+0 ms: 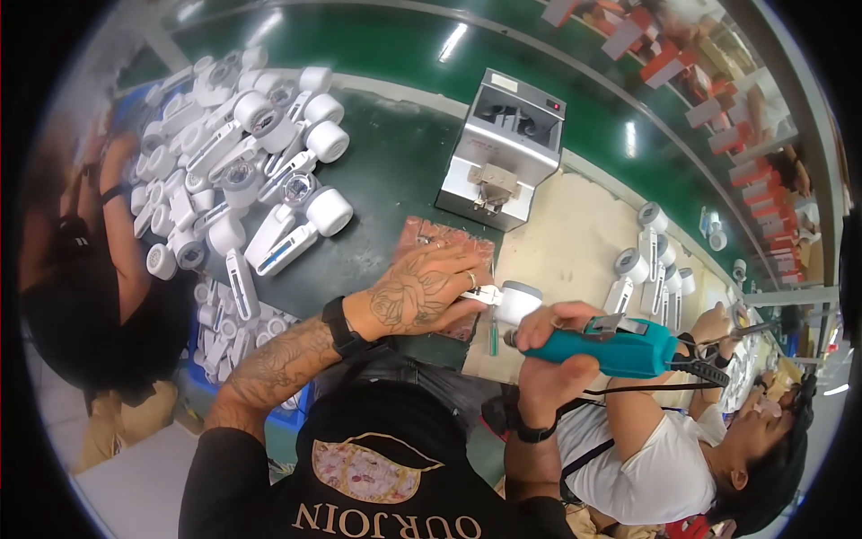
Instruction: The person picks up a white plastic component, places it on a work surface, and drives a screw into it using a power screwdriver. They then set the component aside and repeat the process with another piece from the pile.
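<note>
My left hand (424, 289) lies over a white plastic device with a drum-shaped head (519, 303), its fingers closed on the narrow body and hiding most of it. Under that hand is a red mat (482, 249) with small metal bits near its far edge. In my right hand (558, 355) is a teal electric screwdriver (633, 349), held roughly level, its front end pointing left toward the white device. I cannot see its bit clearly. Beside the mat, a thin green stick-like tool (493, 338) lies below the drum-shaped head.
Similar white devices lie heaped at the left (238, 171), and several stand at the right (651, 256). A grey box-shaped machine (503, 148) sits beyond the mat. Co-workers are close by on the left (81, 296) and right (646, 463). A dark cord trails from the screwdriver.
</note>
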The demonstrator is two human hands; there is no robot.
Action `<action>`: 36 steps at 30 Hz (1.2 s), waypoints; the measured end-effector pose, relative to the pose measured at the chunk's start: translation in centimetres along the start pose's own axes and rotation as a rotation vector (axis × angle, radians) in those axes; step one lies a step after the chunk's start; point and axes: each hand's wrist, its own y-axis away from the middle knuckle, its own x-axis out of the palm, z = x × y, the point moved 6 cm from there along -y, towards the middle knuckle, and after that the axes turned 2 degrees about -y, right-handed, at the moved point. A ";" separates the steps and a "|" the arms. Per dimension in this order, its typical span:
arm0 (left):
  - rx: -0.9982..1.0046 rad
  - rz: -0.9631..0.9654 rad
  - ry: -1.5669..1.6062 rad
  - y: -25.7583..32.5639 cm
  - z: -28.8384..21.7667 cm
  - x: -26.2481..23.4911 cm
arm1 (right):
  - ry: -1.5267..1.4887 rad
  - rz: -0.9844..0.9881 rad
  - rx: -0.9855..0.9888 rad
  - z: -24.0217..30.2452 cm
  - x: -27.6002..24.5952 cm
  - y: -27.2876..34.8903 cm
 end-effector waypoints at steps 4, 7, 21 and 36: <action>-0.067 -0.002 0.000 0.8 0.4 -0.2 | -0.045 0.057 -0.057 -1.2 3.2 -2.5; -0.115 0.004 0.082 1.3 1.3 0.4 | -0.023 0.001 -0.113 -1.6 3.9 -3.5; -0.107 0.066 0.067 1.6 1.7 1.4 | 0.020 0.035 -0.156 -2.6 4.0 -3.8; -0.098 0.090 0.040 1.6 1.6 1.3 | 0.015 0.069 -0.127 -2.4 4.2 -3.5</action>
